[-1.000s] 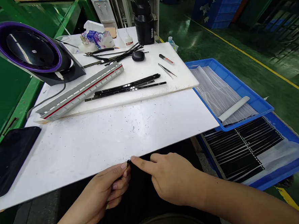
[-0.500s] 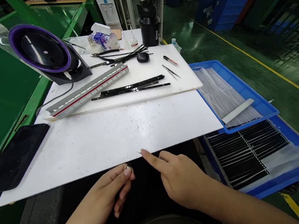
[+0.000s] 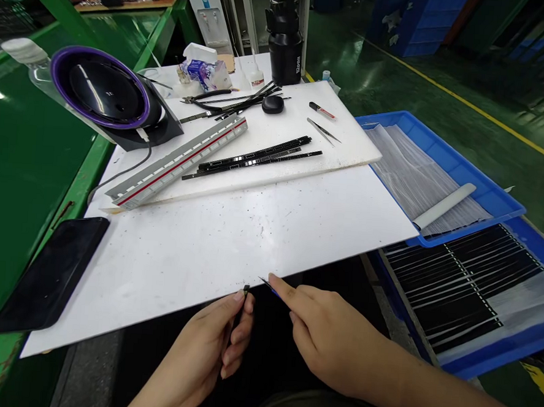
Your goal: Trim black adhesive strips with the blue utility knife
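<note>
Topping a white table (image 3: 195, 248), white foam (image 3: 283, 125) bears thin black strips (image 3: 259, 155). Left hand (image 3: 213, 329) pinches a dark piece (image 3: 246, 288); right hand (image 3: 329, 330), a slim tool (image 3: 265, 282).

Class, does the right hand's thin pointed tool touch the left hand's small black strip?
Apart: in the head view, white tabletop shows between tool and strip.

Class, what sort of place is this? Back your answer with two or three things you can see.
Probably a factory or workshop: a yellow line marks the green floor, a blue tray holds rows of thin black strips, and tweezers lie on a white slab.
</note>
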A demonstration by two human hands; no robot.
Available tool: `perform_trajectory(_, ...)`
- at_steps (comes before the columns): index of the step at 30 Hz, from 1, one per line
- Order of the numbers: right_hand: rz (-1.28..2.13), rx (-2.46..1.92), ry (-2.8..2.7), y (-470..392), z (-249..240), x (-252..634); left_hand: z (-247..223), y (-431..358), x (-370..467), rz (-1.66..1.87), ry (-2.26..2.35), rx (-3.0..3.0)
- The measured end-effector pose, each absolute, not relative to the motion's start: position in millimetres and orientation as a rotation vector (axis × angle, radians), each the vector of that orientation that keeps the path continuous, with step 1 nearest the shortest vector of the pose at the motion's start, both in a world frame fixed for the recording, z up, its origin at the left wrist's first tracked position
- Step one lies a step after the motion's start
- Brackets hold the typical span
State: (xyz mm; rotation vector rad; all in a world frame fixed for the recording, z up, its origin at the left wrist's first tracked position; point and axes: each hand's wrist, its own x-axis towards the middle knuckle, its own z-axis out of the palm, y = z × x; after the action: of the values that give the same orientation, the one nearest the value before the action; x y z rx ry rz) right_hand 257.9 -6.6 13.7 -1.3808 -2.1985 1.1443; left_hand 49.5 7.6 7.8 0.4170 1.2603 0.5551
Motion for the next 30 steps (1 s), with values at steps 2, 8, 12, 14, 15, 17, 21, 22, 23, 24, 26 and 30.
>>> perform_trajectory(2,1.15,-1.375,-2.22,-5,16,256,7,8,50,0.547,1.271,0.434)
perform_trajectory(8,1.154,-1.303,-2.31,-2,18,249,7,7,55,0.535,1.325,0.461)
perform_trajectory(12,1.168,-1.275,-2.36,-1,20,249,7,5,59,0.548,1.367,0.473)
perform_trajectory(14,1.172,-1.275,-2.377,-1,22,249,6,3,60,0.548,1.38,0.478)
perform_trajectory(15,1.171,-1.267,-2.382,-1,22,249,6,2,60,0.548,1.385,0.478)
perform_trajectory(17,1.166,-1.263,-2.376,-2,23,249,5,1,60,0.548,1.386,0.475)
perform_trajectory(21,1.158,-1.363,-2.362,-3,21,246,3,0,62,0.56,1.387,0.478)
perform_trajectory(22,1.141,-1.392,-2.369,-3,20,245,3,0,62,0.563,1.388,0.482)
perform_trajectory(23,1.117,-1.417,-2.382,-4,19,244,3,0,62,0.566,1.391,0.484)
perform_trajectory(24,1.085,-1.439,-2.398,-5,18,243,3,0,62,0.567,1.39,0.484)
perform_trajectory(26,1.019,-1.475,-2.431,-7,16,241,4,0,62,0.566,1.391,0.481)
perform_trajectory(30,1.008,-1.456,-2.445,-8,16,241,5,0,61,0.546,1.392,0.468)
